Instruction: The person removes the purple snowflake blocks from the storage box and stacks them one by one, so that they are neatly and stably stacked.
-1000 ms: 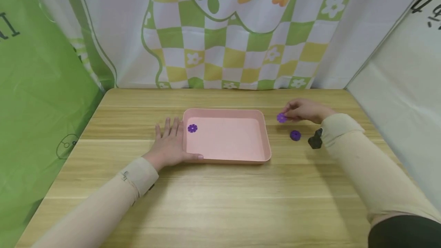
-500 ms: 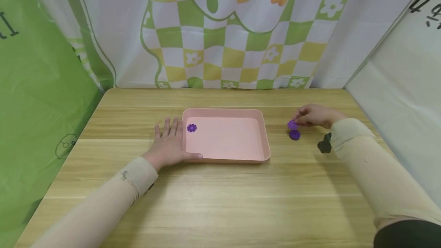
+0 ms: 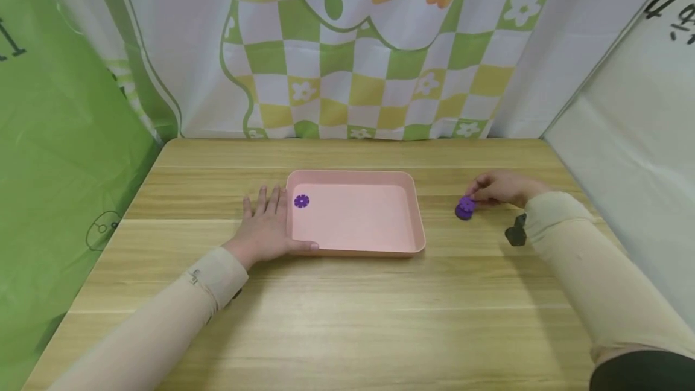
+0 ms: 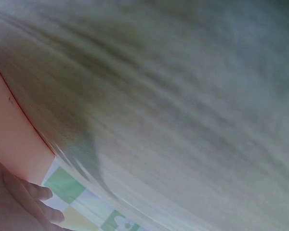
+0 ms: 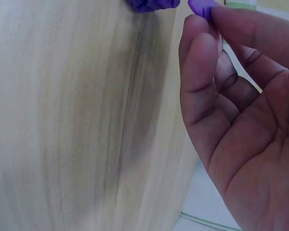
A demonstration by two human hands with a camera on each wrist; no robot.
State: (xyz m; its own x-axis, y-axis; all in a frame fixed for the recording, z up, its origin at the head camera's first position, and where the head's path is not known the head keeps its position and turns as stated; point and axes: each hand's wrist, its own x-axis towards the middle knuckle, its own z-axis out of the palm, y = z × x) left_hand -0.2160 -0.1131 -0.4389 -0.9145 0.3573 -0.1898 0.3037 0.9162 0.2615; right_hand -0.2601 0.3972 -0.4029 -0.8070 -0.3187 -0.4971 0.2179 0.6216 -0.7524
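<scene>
My right hand (image 3: pixel 502 188) pinches a purple snowflake-shaped disc (image 3: pixel 467 203) between thumb and fingertips. Just below it, on the wooden table, sits a small stack of darker purple discs (image 3: pixel 462 214); in the right wrist view a narrow gap separates the held disc (image 5: pixel 202 6) from the stack (image 5: pixel 151 5). A pink tray (image 3: pixel 358 219) stands left of them, with one purple disc (image 3: pixel 301 201) lying near its left wall. Against the tray's left side rests my left hand (image 3: pixel 265 229), fingers straight and spread, thumb along the front rim. The left wrist view is mostly filled by sleeve.
The wooden table (image 3: pixel 336 318) reaches back to a checked, flowered curtain (image 3: pixel 374 77). Green cloth (image 3: pixel 70 137) hangs at the left and a white sheet (image 3: pixel 635 131) at the right. A dark wrist-camera piece (image 3: pixel 516 233) sits under the right cuff.
My right hand has moved right and toward the front, bringing the held disc from beside the tray to just over the purple stack. My left hand and the tray stay put.
</scene>
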